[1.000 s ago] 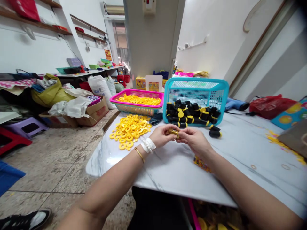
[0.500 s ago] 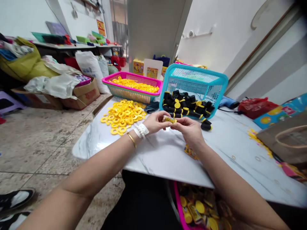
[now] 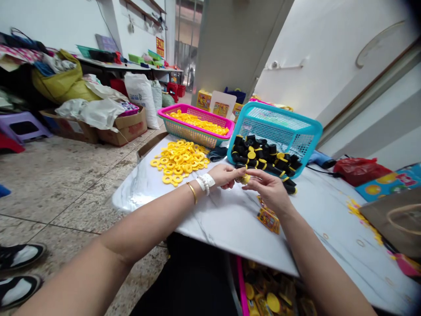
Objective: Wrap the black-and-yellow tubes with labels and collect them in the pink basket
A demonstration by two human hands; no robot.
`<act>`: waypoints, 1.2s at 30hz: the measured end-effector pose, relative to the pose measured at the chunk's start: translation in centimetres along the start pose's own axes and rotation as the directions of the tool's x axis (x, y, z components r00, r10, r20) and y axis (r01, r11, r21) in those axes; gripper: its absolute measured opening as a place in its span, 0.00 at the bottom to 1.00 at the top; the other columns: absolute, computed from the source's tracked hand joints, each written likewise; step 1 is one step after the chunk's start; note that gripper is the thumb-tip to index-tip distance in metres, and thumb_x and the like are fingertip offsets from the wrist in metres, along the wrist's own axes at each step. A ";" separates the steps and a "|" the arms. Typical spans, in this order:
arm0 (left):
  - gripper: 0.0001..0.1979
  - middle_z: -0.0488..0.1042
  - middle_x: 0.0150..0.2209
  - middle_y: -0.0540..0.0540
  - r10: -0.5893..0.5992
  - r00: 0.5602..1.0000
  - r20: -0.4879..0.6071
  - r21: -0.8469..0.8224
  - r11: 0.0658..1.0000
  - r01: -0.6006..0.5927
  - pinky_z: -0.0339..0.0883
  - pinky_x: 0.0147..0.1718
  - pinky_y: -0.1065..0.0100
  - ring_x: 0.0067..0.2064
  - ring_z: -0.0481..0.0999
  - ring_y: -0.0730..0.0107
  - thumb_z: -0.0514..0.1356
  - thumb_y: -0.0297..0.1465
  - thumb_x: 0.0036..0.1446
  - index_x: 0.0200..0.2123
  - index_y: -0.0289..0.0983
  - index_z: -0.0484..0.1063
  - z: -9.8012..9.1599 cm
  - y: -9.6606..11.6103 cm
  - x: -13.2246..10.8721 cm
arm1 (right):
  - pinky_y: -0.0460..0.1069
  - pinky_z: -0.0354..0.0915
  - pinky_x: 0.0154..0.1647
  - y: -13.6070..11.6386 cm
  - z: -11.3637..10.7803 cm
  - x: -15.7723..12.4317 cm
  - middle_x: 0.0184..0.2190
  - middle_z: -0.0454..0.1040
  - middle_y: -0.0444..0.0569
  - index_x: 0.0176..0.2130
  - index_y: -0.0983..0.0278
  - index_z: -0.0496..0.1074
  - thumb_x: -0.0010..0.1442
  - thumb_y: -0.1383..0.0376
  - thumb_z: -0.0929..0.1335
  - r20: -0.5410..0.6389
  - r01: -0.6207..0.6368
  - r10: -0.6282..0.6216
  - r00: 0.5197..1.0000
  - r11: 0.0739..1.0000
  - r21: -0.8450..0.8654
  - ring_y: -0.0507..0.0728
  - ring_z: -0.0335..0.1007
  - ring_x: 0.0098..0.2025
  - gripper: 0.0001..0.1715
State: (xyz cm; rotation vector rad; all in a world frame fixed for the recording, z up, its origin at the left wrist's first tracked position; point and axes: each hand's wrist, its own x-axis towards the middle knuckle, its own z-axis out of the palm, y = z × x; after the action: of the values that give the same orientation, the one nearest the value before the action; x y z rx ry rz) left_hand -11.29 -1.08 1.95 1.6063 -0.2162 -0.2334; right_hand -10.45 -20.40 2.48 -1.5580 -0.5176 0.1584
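Over the white marble table (image 3: 230,219), my left hand (image 3: 224,176) and my right hand (image 3: 268,188) meet, fingers pinched together on a small yellow and black part (image 3: 244,178). A heap of black cylinders with yellow caps (image 3: 263,157) spills from a tipped turquoise basket (image 3: 279,125) just beyond my hands. A pile of yellow rings (image 3: 179,161) lies to the left of my left hand. A small yellow printed packet (image 3: 268,218) lies on the table under my right wrist.
A pink basket (image 3: 195,127) of yellow rings stands behind the pile. A pink bin (image 3: 259,294) of finished yellow pieces sits below the table edge. A red bag (image 3: 358,170), brown bag (image 3: 394,219), boxes and sacks line the sides. Another person's shoes (image 3: 19,272) are at lower left.
The camera has swung, shifting the scene up and right. My hands stay together on the small part, with the fingers turning it slightly.
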 end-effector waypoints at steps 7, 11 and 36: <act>0.29 0.69 0.17 0.51 -0.019 0.982 0.187 -0.330 0.941 0.081 0.55 0.15 0.76 0.14 0.63 0.80 0.67 0.55 0.45 0.29 0.33 0.71 0.1 0.1 -0.1 | 0.54 0.79 0.36 0.5 0.3 -0.3 0.50 0.73 0.47 0.38 0.58 0.80 0.50 0.60 0.78 -0.069 0.188 -0.195 0.978 0.978 -0.094 0.52 0.76 0.34 0.13; 0.26 0.69 0.17 0.51 -0.105 0.974 0.202 -0.413 0.892 0.182 0.54 0.14 0.76 0.13 0.63 0.80 0.62 0.53 0.54 0.29 0.32 0.72 0.2 0.4 -0.3 | 0.55 0.81 0.35 0.4 0.6 -0.6 0.44 0.75 0.46 0.33 0.59 0.80 0.51 0.63 0.77 -0.102 0.274 -0.279 0.955 0.960 -0.063 0.56 0.77 0.38 0.06; 0.26 0.64 0.17 0.54 -0.132 0.962 0.239 -0.487 0.841 0.237 0.45 0.13 0.80 0.14 0.55 0.86 0.67 0.51 0.49 0.26 0.31 0.70 0.6 -0.3 -0.1 | 0.56 0.82 0.37 -0.2 1.2 -1.5 0.47 0.74 0.47 0.37 0.57 0.82 0.54 0.63 0.76 -0.001 0.315 -0.320 0.947 0.932 -0.182 0.56 0.78 0.37 0.07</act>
State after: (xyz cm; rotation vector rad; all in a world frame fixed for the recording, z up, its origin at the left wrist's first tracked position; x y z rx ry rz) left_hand -11.54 -1.61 1.59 1.0669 -0.1329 -0.5562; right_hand -12.31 -19.89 2.23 -1.6247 -0.7696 -0.1648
